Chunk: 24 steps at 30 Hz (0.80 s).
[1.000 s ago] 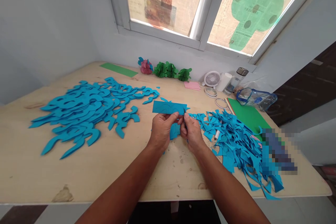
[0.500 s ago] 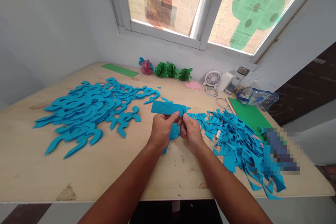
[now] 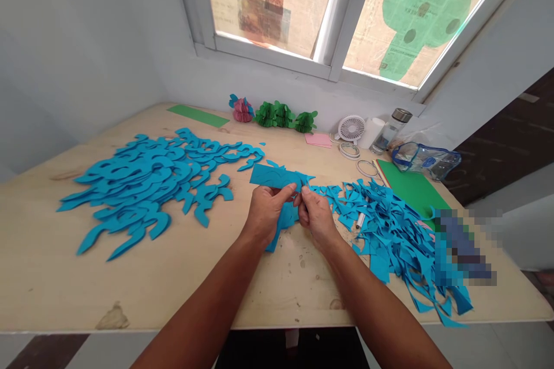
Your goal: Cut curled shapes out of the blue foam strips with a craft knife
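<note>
Both bare forearms reach in from the lower edge, slanting inward over the pale wooden table [image 3: 182, 294] so that the hands meet near its middle. The left hand [image 3: 265, 207] is closed on the lower edge of a flat, rectangular strip of blue paper [image 3: 272, 175], its thumb laid across the face and pointing right, the other fingers tucked behind. The right hand [image 3: 318, 213] sits just beside it, at the strip's right end, with thumb and fingers curled together; whether they pinch the paper or grip a tool, I cannot tell. The strip, marked with faint curved lines, is held in front of the person, its left end extending past the left hand. Below the hands lies another piece of blue paper [image 3: 283, 222], partly hidden. A pile of wavy blue paper cutouts [image 3: 142, 168] spreads to the left, and a heap of jagged blue paper scraps [image 3: 392, 236] to the right.
</note>
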Motion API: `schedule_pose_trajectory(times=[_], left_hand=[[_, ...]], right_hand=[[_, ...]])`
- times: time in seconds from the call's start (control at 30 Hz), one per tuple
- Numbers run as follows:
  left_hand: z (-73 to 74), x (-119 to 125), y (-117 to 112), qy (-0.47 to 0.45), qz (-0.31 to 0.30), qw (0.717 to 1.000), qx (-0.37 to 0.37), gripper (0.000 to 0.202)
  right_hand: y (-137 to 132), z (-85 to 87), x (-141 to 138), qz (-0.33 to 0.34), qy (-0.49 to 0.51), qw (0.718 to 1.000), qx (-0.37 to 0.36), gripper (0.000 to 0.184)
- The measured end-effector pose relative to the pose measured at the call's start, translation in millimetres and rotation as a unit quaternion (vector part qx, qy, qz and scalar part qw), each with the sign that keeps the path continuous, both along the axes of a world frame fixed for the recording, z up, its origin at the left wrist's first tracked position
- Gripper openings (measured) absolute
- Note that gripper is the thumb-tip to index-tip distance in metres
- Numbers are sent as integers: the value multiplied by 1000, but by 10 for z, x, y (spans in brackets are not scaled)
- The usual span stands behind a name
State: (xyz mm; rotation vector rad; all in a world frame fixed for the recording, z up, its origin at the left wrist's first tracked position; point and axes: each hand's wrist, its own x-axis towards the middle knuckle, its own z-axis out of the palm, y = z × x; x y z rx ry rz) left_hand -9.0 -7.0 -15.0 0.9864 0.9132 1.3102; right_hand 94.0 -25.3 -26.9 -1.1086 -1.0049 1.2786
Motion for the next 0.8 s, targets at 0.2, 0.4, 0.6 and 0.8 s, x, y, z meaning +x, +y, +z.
schedule_pose_trajectory(times=[0.2,0.4,0.6,0.8], left_hand=[[0,-42,12,40,-20,999,1,27],[49,-60,9,54,-20,998,-5,26],[30,-79,25,68,-28,997,8,27],[46,-103,23,109,-30,994,10,25]], right_hand=[[9,-9,12,3,-3,1000,-5,47],[0,-1,6,-1,-3,1000,-7,46],[-4,-5,9,5,-8,1000,-8,46],[-9,1,9,0,-6,1000,-19,48]])
